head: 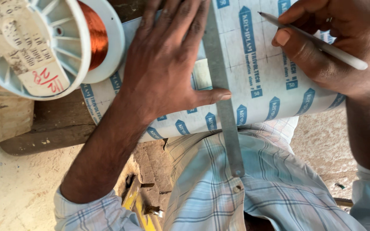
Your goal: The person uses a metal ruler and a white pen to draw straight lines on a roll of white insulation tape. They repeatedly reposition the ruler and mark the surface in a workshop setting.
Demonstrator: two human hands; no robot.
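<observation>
Left hand (168,64) lies spread, pressing the steel ruler (221,92) onto the printed insulation sheet (262,85); right hand (343,42) pinches a grey pencil (317,42) beside it. If that pressure eases, the ruler could slide and skew the line.

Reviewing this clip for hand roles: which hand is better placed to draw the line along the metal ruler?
Probably the right hand: it grips the pen beside the metal ruler. The left hand lies flat, pinning ruler and white printed sheet.

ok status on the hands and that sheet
Left hand flat, pinning steel ruler on printed sheet. Right hand holding pen beside ruler. Wire spool overlaps the sheet's far-left corner.
</observation>
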